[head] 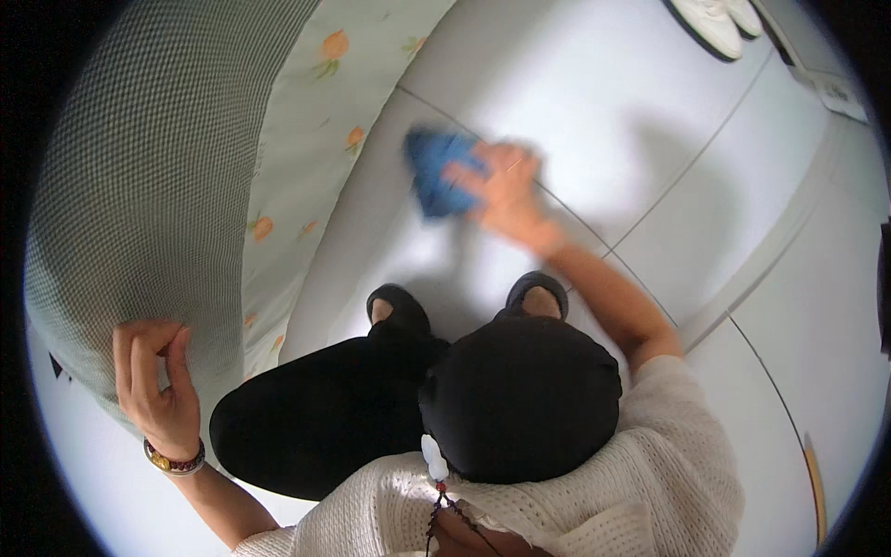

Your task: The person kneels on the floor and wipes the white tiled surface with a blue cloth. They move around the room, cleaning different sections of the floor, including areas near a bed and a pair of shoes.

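Observation:
My right hand (511,191) is on a blue cloth (438,170) on the pale tiled floor (592,90). Both hand and cloth are blurred, with the fingers spread over the cloth's right side. On the left, my left hand (156,383) is bent at the edge of a grey-green checked cover (160,174), its fingers curled and the thumb close to them. Whether it pinches the fabric is hard to tell. A beaded bracelet and a bangle (174,463) circle that wrist.
A pale cloth skirt with orange flowers (306,160) hangs below the checked cover to the floor. White shoes (713,28) stand at the top right, by a pale panel (811,42). My knees (518,397) and dark shoes (400,303) fill the lower middle. A raised strip (766,257) crosses the right-hand floor.

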The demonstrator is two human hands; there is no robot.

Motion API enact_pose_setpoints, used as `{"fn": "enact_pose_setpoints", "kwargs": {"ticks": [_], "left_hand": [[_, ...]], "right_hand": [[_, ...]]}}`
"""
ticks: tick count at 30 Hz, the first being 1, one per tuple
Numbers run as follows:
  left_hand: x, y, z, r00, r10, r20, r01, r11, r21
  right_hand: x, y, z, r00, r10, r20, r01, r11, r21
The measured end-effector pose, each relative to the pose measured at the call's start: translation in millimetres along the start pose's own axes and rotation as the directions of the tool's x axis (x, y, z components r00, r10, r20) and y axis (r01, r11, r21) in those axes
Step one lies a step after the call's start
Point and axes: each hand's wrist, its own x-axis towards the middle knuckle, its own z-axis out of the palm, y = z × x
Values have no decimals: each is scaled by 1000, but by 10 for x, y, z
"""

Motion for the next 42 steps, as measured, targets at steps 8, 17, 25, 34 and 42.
{"fn": "enact_pose_setpoints", "kwargs": {"ticks": [8, 17, 25, 34, 42], "left_hand": [[-530, -613, -22, 991, -2, 136, -21, 985, 169], [-344, -978, -17, 984, -89, 155, 70, 990, 122], [-708, -336, 135, 1000, -18, -25, 18, 1000, 22], [-1939, -140, 709, 990, -27, -142, -49, 863, -503], [-2360, -453, 739, 942, 311, -128, -330, 788, -520]], "right_hand": [[1207, 1667, -877, 827, 463, -320, -531, 830, -171], [1019, 394, 272, 984, 136, -114, -151, 979, -134], [92, -1037, 500, 973, -104, 204, 106, 994, 5], [141, -1167, 447, 936, -65, 346, 136, 973, -185], [-681, -1724, 287, 925, 371, 79, -343, 907, -244]]}}
